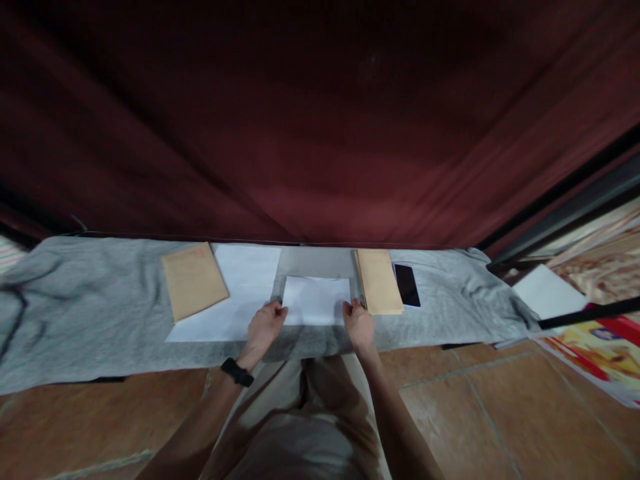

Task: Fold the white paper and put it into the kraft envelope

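A folded white sheet of paper [317,301] lies in front of me on the grey cloth. My left hand [267,325], with a black watch on the wrist, has its fingers closed at the sheet's left edge. At the opposite edge my right hand [359,325] pinches the sheet's lower right side. Just right of that hand is a stack of brown envelopes [381,283]. To the left, larger white paper [245,283] lies flat, partly covered by a single brown envelope [194,281].
A dark-screened phone [407,285] lies beside the envelope stack. Grey cloth [100,300] covers the long narrow surface. Behind it hangs a dark red curtain [320,147]. At the right are a dark metal bar [590,312], a colourful printed package [600,347] and tiled floor [500,413].
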